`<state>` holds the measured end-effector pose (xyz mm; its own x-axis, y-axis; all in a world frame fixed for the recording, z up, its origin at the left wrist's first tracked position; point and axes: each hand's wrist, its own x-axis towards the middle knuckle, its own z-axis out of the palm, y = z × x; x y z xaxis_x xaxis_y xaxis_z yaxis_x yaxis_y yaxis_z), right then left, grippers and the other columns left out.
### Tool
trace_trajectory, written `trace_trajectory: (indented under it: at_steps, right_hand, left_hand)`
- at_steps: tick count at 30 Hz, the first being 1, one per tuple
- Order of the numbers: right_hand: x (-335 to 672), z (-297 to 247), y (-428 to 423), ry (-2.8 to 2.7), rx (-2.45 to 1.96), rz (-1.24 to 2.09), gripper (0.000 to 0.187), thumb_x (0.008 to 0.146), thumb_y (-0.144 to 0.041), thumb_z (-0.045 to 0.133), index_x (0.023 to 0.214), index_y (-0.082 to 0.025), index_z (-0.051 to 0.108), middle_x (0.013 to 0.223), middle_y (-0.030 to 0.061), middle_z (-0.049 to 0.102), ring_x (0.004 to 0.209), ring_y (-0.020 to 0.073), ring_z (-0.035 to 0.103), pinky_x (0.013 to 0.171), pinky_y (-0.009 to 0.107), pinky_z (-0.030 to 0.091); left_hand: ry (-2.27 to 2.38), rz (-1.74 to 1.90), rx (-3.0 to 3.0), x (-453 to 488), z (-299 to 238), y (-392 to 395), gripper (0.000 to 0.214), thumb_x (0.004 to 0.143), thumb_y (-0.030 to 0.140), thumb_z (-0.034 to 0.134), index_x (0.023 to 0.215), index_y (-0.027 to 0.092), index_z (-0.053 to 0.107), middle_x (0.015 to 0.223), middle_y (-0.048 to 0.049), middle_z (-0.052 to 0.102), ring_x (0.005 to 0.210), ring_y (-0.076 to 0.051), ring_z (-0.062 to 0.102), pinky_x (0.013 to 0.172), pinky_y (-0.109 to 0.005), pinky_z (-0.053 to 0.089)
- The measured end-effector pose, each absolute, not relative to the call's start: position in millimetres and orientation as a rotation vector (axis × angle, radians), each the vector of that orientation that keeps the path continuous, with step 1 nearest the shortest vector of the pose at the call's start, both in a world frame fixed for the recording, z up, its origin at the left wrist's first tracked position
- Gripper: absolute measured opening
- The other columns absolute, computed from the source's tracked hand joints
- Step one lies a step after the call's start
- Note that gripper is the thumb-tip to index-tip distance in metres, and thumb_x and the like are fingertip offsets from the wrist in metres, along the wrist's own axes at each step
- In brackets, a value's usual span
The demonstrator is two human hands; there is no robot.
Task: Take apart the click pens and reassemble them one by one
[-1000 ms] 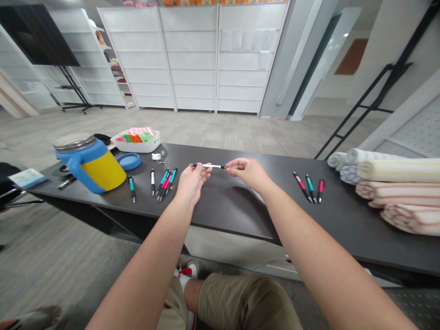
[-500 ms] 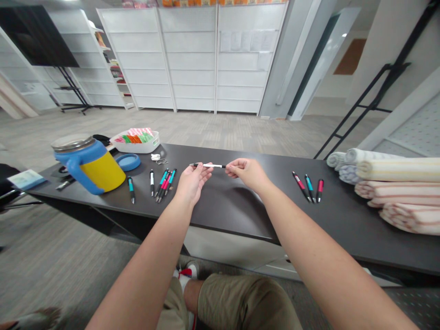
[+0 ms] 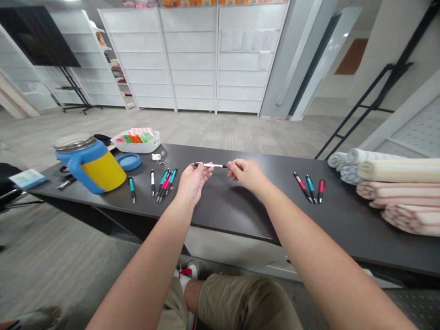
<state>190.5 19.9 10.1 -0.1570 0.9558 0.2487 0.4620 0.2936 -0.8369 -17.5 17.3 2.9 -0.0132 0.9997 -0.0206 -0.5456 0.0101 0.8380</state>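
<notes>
I hold a white pen with black ends (image 3: 210, 165) level above the dark table (image 3: 220, 206). My left hand (image 3: 191, 181) pinches its left part between thumb and fingers. My right hand (image 3: 246, 173) pinches its right end. Several pens in teal, pink and white (image 3: 162, 179) lie on the table to the left of my left hand. Three more pens (image 3: 310, 186) lie to the right of my right hand.
A yellow and blue jug (image 3: 90, 162) lies on its side at the far left beside a blue lid (image 3: 128, 161). A white tray of coloured packets (image 3: 137, 140) sits behind it. Rolled towels (image 3: 392, 183) are stacked at the right end.
The pen and both hands stay almost where they were; my right hand has shifted very slightly right along the pen's end.
</notes>
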Motion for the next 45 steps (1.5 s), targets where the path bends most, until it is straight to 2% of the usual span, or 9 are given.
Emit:
trace_trajectory:
  at_steps: [4, 10, 16, 21, 26, 32, 36, 41, 45]
  right_hand:
    - [190, 12, 17, -1.822, -1.273, 0.741, 0.029, 0.098, -0.050, 0.059, 0.091, -0.022, 0.066, 0.079, 0.0021, 0.075, 0.064, 0.0142, 0.069, 0.065, 0.026, 0.054]
    - [189, 12, 16, -1.890, -1.287, 0.740, 0.043, 0.104, -0.053, 0.041, 0.084, -0.022, 0.063, 0.069, 0.0006, 0.067, 0.056, 0.0131, 0.060, 0.059, 0.027, 0.047]
    - [190, 16, 12, -2.022, -1.271, 0.659, 0.032, 0.103, -0.044, 0.046, 0.088, -0.022, 0.063, 0.072, -0.0017, 0.066, 0.060, 0.0126, 0.056, 0.062, 0.025, 0.042]
    - [189, 19, 9, -2.061, -1.237, 0.729, 0.041, 0.105, -0.047, 0.038, 0.083, -0.022, 0.062, 0.067, -0.0020, 0.062, 0.061, 0.0135, 0.056, 0.065, 0.026, 0.042]
    - [189, 17, 9, -2.006, -1.241, 0.675, 0.022, 0.102, -0.043, 0.048, 0.094, -0.024, 0.055, 0.072, -0.0040, 0.062, 0.061, 0.0128, 0.054, 0.063, 0.025, 0.040]
    - [188, 18, 7, -2.028, -1.259, 0.704, 0.038, 0.105, -0.048, 0.038, 0.086, -0.023, 0.059, 0.069, -0.0022, 0.059, 0.059, 0.0129, 0.052, 0.061, 0.026, 0.039]
    - [188, 20, 7, -2.008, -1.283, 0.647, 0.028, 0.101, -0.045, 0.047, 0.090, -0.023, 0.059, 0.069, -0.0028, 0.060, 0.060, 0.0134, 0.052, 0.061, 0.026, 0.039]
    - [188, 20, 7, -2.025, -1.252, 0.714, 0.038, 0.104, -0.047, 0.039, 0.084, -0.022, 0.061, 0.066, -0.0022, 0.057, 0.059, 0.0137, 0.052, 0.061, 0.026, 0.040]
    - [188, 18, 7, -2.015, -1.253, 0.713, 0.025, 0.100, -0.045, 0.049, 0.093, -0.024, 0.060, 0.068, -0.0037, 0.058, 0.058, 0.0132, 0.051, 0.060, 0.025, 0.039]
  left_hand:
    - [0.797, 1.428, 0.745, -18, 3, 18, 0.010, 0.098, 0.021, 0.066, 0.097, 0.016, 0.057, 0.112, -0.0167, 0.078, 0.089, -0.017, 0.077, 0.090, -0.033, 0.057]
    - [0.788, 1.419, 0.769, -17, 3, 18, 0.006, 0.100, 0.019, 0.061, 0.097, 0.015, 0.058, 0.111, -0.0164, 0.078, 0.089, -0.016, 0.076, 0.089, -0.032, 0.057]
    - [0.798, 1.426, 0.759, -17, 4, 17, 0.006, 0.100, 0.018, 0.061, 0.096, 0.015, 0.057, 0.110, -0.0161, 0.078, 0.088, -0.016, 0.076, 0.087, -0.031, 0.057]
    - [0.803, 1.425, 0.738, -17, 7, 15, 0.008, 0.100, 0.018, 0.062, 0.094, 0.015, 0.057, 0.107, -0.0156, 0.078, 0.084, -0.015, 0.075, 0.086, -0.031, 0.057]
    - [0.800, 1.439, 0.740, -18, 5, 17, 0.008, 0.099, 0.019, 0.064, 0.095, 0.016, 0.058, 0.108, -0.0159, 0.078, 0.083, -0.015, 0.075, 0.086, -0.032, 0.056]
    - [0.817, 1.433, 0.736, -17, 6, 17, 0.008, 0.099, 0.019, 0.063, 0.094, 0.015, 0.057, 0.106, -0.0154, 0.078, 0.082, -0.015, 0.075, 0.087, -0.032, 0.056]
    - [0.817, 1.436, 0.738, -18, 6, 17, 0.007, 0.100, 0.018, 0.061, 0.095, 0.015, 0.058, 0.106, -0.0151, 0.079, 0.083, -0.015, 0.075, 0.086, -0.031, 0.057]
    - [0.810, 1.428, 0.740, -18, 6, 16, 0.010, 0.098, 0.020, 0.065, 0.094, 0.015, 0.058, 0.105, -0.0146, 0.078, 0.082, -0.014, 0.075, 0.086, -0.031, 0.056]
    - [0.806, 1.438, 0.740, -18, 6, 17, 0.010, 0.098, 0.021, 0.066, 0.094, 0.016, 0.058, 0.105, -0.0146, 0.078, 0.081, -0.015, 0.074, 0.086, -0.032, 0.056]
